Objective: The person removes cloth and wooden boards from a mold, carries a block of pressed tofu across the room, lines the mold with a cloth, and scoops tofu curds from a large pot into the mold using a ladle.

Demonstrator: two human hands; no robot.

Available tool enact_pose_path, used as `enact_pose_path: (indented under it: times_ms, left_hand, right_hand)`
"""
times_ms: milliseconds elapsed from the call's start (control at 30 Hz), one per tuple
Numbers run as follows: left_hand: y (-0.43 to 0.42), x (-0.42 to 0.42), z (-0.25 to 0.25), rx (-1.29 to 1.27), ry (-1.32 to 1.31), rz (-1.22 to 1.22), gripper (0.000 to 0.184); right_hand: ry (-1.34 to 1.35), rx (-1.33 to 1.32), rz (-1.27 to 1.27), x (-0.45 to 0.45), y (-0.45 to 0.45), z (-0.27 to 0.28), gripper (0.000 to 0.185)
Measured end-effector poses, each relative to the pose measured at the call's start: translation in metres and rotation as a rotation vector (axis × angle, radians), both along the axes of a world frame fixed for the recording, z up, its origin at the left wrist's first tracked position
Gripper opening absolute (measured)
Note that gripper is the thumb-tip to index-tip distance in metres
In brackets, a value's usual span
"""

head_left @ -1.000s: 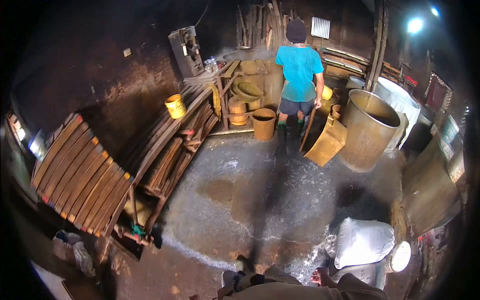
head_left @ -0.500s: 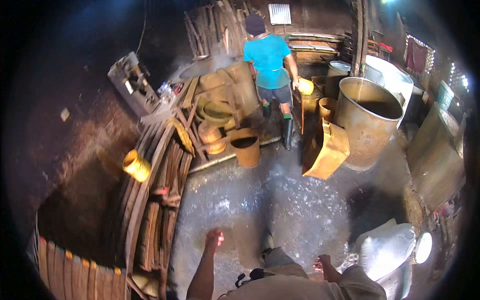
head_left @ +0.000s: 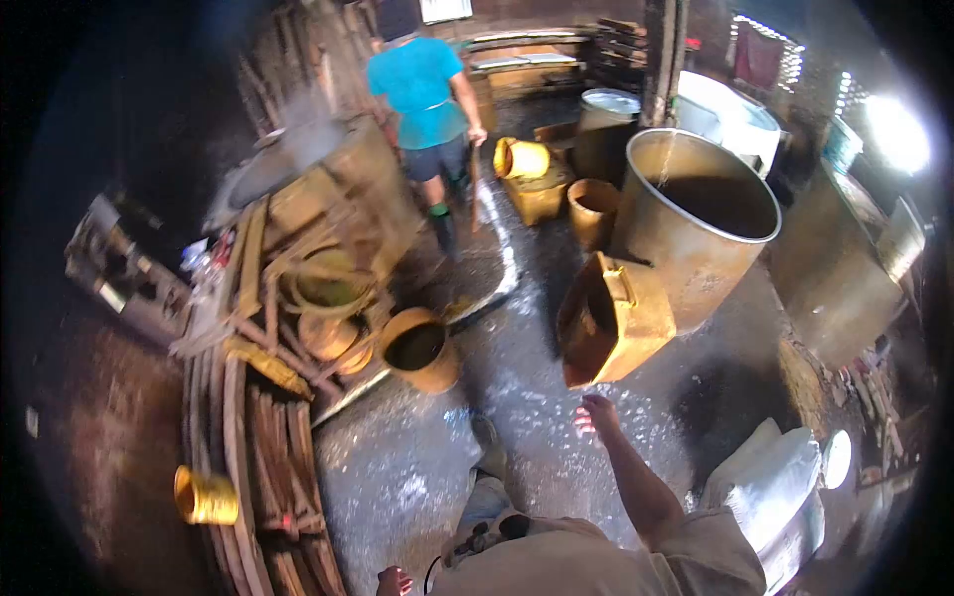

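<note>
My right hand (head_left: 593, 416) swings forward over the wet floor, holding nothing. Its fingers are loosely bent and apart. Nearest to it, a little farther off, is a tipped yellow plastic crate (head_left: 641, 318), which it does not visibly touch. My left hand (head_left: 395, 581) hangs low at the bottom edge, partly cut off by the frame. Its fingers are loosely curled and no object shows in them. My foot (head_left: 487, 437) is on the floor between the two hands.
A co-worker in a blue shirt (head_left: 417, 89) walks ahead, holding a stick (head_left: 474, 189). A large metal drum (head_left: 686, 258) and a brown bucket (head_left: 422, 358) flank the path. White sacks (head_left: 765, 487) stand at right; stacked firewood (head_left: 283, 457) is at left. A raised curb (head_left: 487, 298) crosses ahead.
My view has moved forward and turned right. My right hand has swung forward while my left has dropped back. The co-worker has stepped onward; the yellow bucket near their hand is now apart from it.
</note>
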State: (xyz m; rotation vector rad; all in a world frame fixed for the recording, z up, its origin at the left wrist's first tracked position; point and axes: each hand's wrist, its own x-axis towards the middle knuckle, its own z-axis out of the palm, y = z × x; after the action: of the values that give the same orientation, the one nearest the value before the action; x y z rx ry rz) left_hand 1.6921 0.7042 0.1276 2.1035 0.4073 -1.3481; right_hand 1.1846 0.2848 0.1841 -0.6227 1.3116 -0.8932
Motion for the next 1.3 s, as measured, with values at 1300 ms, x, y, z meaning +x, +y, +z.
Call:
enact_pose_path:
  times_ms: [1300]
  left_hand:
    - [-1.128,0.138,-0.035,-0.095,0.068,-0.04,0.031]
  right_hand:
    - [-0.495,0.144,-0.118,0.132,-1.06,-0.121,0.019]
